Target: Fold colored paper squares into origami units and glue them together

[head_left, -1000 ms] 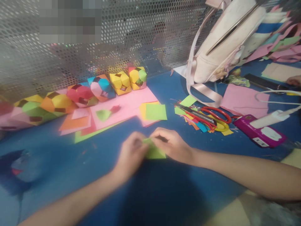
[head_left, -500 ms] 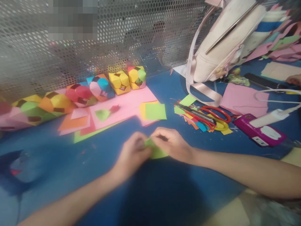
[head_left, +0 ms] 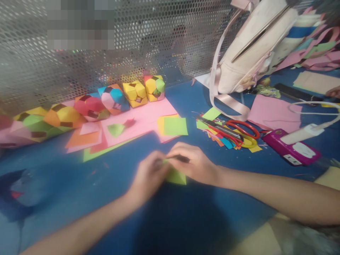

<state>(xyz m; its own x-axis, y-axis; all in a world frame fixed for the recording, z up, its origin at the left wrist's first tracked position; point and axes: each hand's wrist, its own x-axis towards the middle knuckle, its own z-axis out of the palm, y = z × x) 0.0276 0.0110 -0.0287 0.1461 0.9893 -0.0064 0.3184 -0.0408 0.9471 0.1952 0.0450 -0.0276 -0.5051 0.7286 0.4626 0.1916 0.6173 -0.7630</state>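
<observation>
A light green paper piece (head_left: 176,176) is held between both hands over the blue table (head_left: 111,187). My left hand (head_left: 151,170) is closed on its left side, slightly blurred. The fingers of my right hand (head_left: 192,163) pinch its upper edge, and the lower corner sticks out below them. Just beyond the hands lie green paper squares (head_left: 175,126) on a pink sheet (head_left: 146,118). On the same sheet rests a small folded green piece (head_left: 115,130).
Folded paper balls (head_left: 135,92) line the perforated metal panel (head_left: 127,53). Red-handled scissors (head_left: 245,128) lie on paper scraps, near a purple device (head_left: 292,147) with a cable. A white bag (head_left: 252,46) leans behind. Part of another person's hand (head_left: 333,92) shows at right.
The green paper has turned between my fingers, its visible corner now pointing lower. Both hands have shifted only slightly.
</observation>
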